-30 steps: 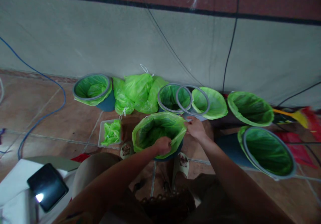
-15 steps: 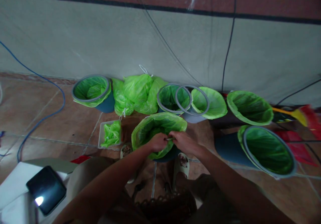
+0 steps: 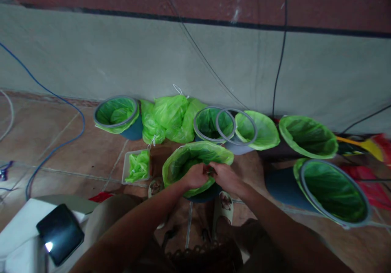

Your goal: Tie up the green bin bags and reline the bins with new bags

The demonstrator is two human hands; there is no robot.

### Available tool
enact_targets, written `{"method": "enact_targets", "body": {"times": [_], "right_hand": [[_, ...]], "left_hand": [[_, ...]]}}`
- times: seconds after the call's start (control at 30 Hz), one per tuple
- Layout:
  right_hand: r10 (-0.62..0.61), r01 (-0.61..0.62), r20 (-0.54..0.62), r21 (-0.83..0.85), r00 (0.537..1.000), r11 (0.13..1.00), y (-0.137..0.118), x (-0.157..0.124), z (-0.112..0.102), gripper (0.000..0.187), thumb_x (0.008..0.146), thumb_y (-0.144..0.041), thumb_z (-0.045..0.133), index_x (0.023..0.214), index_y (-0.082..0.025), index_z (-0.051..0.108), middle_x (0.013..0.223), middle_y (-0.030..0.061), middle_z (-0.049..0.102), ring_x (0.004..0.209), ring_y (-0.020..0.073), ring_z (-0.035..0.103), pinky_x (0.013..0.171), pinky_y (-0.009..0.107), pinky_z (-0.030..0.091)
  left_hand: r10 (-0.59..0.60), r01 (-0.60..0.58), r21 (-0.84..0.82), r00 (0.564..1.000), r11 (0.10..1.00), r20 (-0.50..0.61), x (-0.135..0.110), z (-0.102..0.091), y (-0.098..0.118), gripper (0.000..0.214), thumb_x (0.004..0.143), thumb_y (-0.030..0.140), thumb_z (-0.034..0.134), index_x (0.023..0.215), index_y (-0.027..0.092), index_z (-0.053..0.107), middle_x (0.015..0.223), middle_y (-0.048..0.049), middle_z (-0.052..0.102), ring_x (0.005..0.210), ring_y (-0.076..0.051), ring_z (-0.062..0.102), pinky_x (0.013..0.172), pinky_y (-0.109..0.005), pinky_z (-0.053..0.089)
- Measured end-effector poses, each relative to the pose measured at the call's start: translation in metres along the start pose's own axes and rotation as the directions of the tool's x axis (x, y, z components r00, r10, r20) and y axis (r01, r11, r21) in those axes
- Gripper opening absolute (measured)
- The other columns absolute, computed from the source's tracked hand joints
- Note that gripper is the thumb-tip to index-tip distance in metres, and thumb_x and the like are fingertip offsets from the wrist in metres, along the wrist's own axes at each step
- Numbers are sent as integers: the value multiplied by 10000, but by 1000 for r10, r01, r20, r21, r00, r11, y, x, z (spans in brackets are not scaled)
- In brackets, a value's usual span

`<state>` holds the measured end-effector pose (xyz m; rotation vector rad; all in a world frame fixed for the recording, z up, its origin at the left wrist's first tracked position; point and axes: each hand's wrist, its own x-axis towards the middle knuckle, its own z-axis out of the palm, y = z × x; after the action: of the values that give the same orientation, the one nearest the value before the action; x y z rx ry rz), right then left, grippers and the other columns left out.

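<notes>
A dark bin lined with a green plastic bag stands on the floor right in front of me. My left hand and my right hand meet at the near rim of that bag, fingers pinched on the plastic edge. What sits between the fingertips is too small to make out. A loose grey ring leans across two lined bins behind it.
Several more green-lined bins line the grey wall, with tied green bags between them. A clear tray of folded green bags lies on the tiled floor. A tablet rests on a white box at lower left. Cables run along the floor.
My right hand came from the bag's right rim to its near rim and joined the left hand. The view has shifted slightly.
</notes>
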<state>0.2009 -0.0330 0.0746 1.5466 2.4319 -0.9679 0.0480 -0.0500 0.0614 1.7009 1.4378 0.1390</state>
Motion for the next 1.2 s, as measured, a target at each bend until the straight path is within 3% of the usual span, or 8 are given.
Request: {"method": "enact_targets", "body": {"times": [0.13,0.27,0.33,0.47,0.73,0.9,1.07,1.2], "right_hand": [[-27,27,-16,-42,999,999,4,-2,1,221,889,-171,489,937,-168,705,937,86,726,932,207,664,799,271,427],[-62,60,-34,-67,997,996,1,-4,4,236,915,-202,472,874,-188,705,925,69,721,898,193,656,760,263,417],[-76,73,-32,-80,997,994,-1,-4,4,241,919,-198,465,860,-190,698,920,70,716,872,189,654,739,262,418],[-79,76,-33,-90,996,993,-3,-6,3,235,918,-186,463,845,-189,686,913,67,707,866,187,647,735,261,425],[-126,120,-54,-97,991,988,1,-8,3,244,910,-176,463,842,-185,697,901,56,676,850,169,629,756,261,432],[-203,206,-111,12,973,979,-1,-6,0,230,883,-147,501,901,-193,726,958,49,669,867,156,617,772,254,434],[-263,292,-246,89,933,952,-5,-5,-3,243,904,-174,492,941,-211,730,1013,54,653,919,160,614,822,273,450],[-189,281,-417,173,889,944,-10,-4,-8,191,885,-237,546,931,-214,729,1021,61,643,887,165,616,805,288,469]], "left_hand": [[-115,116,-5,972,993,-206,4,-25,-5,397,860,261,538,1220,100,588,924,-98,743,858,-227,686,750,-282,488],[-280,325,-2,812,946,-513,21,-62,-33,410,917,247,476,1287,85,550,1208,-178,671,1099,-256,649,923,-301,466],[-324,397,31,790,917,-520,29,-70,-50,390,927,211,453,1275,78,567,1251,-200,646,1168,-266,617,957,-307,453],[-362,428,69,831,901,-422,39,-60,-67,388,945,244,438,1282,124,589,1217,-175,673,1121,-251,643,932,-308,471],[-376,465,71,789,883,-486,36,-60,-45,342,923,287,461,1087,181,742,1076,-161,729,1024,-296,678,869,-358,502],[-267,317,-11,779,948,-568,22,-74,-20,259,888,303,537,960,198,763,992,-95,754,917,-227,692,825,-294,494],[-148,6,-268,846,963,-513,9,-76,-6,209,858,269,540,821,158,714,729,-18,712,705,-146,646,703,-238,487],[-90,-93,-478,934,873,-346,1,-62,-4,329,818,185,539,1134,130,614,680,19,662,658,-131,632,658,-237,495]]}}
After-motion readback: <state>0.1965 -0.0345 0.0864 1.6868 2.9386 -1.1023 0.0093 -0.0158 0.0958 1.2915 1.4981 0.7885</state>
